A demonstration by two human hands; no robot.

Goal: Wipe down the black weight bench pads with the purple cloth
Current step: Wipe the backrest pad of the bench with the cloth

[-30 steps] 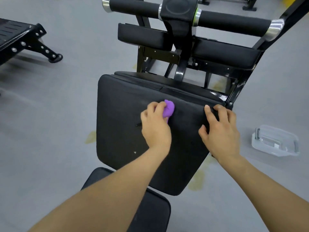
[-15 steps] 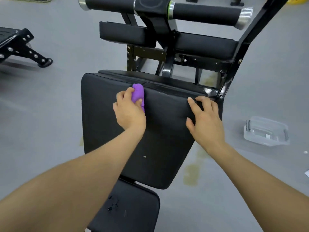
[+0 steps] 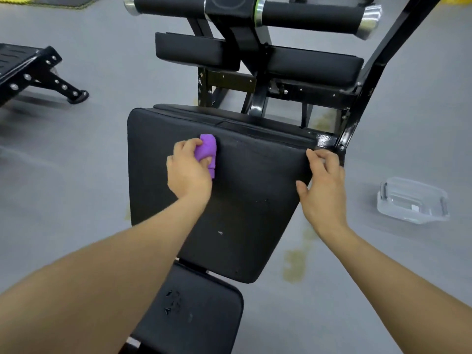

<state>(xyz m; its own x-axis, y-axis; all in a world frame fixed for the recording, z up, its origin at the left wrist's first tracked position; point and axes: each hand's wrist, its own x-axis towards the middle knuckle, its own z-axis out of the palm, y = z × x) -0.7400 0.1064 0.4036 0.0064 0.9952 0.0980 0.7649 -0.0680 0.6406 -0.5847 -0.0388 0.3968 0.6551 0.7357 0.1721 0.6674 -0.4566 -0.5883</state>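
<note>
The large black bench pad (image 3: 245, 200) fills the middle of the view. My left hand (image 3: 189, 172) grips the bunched purple cloth (image 3: 207, 152) and presses it on the pad's upper left part. My right hand (image 3: 323, 185) holds the pad's right edge near its top corner, fingers curled over the side. A smaller black seat pad (image 3: 201, 310) lies below, partly under my left forearm. Two more black pads (image 3: 196, 53) (image 3: 316, 63) sit higher on the frame.
Foam rollers (image 3: 311, 14) with chrome ends cross the top of the black steel frame (image 3: 362, 98). A clear plastic container (image 3: 413, 200) lies on the grey floor to the right. Another black bench (image 3: 33, 72) stands at the left.
My left hand slid the cloth from the pad's middle up and left, toward its top edge, then slightly back down. My right hand kept its hold on the right edge.
</note>
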